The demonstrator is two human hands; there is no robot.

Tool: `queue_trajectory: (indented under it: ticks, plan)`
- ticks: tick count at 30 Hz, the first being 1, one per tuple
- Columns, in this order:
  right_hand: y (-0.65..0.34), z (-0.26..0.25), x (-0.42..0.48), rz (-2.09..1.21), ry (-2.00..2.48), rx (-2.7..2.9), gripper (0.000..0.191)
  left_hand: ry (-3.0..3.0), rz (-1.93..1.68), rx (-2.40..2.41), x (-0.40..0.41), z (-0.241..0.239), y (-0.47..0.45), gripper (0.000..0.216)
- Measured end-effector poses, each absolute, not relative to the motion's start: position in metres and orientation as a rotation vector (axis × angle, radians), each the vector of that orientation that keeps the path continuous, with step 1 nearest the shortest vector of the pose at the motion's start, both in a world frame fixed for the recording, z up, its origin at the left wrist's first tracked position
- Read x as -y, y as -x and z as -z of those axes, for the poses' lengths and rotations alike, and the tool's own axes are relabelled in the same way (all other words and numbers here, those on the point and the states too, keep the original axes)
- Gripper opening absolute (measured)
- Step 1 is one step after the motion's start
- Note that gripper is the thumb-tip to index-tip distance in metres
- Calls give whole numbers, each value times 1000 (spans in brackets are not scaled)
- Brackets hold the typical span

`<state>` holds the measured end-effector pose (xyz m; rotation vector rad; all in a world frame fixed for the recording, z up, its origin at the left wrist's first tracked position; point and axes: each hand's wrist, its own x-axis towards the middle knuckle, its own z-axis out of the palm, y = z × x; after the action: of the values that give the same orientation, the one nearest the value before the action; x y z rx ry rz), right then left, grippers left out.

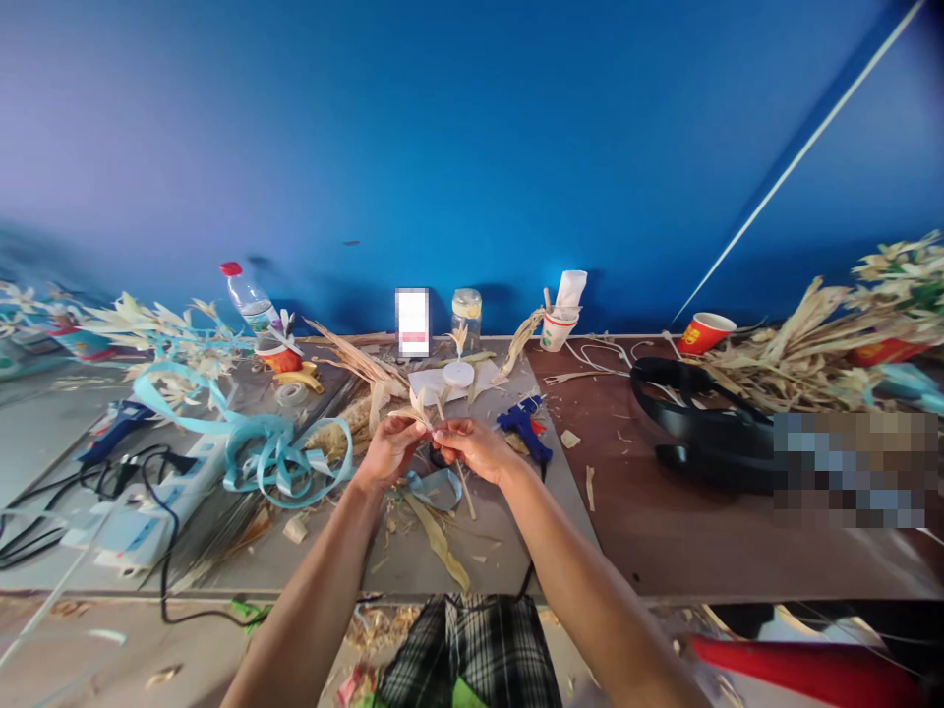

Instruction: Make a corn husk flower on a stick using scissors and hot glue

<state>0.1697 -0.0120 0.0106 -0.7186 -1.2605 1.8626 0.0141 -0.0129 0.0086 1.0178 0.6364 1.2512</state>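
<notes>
My left hand (394, 447) pinches a pale corn husk flower (418, 401), its petals pointing up above the fingers. My right hand (472, 444) meets it from the other side, thumb and fingertips closed at the flower's base. What lies between the right fingertips is mostly hidden. Under the hands are a loop of light blue ribbon (437, 489) and a long strip of husk (439, 546). To the right of my right hand lies a blue glue gun (525, 425). Just beyond the hands, a small husk flower (460, 339) stands at a round white disc (458, 375).
Left are tangled light blue ribbon (258, 457), a power strip (158, 511) with black cables and another glue gun (114, 431). At the back stand a bottle (251, 300), a jar (467, 320) and a paper cup (559, 332). A black headband-like object (708, 433) lies right.
</notes>
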Motion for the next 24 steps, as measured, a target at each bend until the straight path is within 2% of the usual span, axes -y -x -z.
queue_trajectory:
  ticks: [5, 13, 24]
  plan:
    - [-172, -10, 12, -1967, 644, 1240, 22, -990, -1225, -633, 14, -7, -14, 21]
    - [-165, -6, 9, -1757, 735, 1160, 18, -1019, -1211, -671, 16, -7, -18, 19]
    - [-160, -4, 11, -1678, 854, 1200, 20, -1346, -1295, -992, 11, 1, -17, 23]
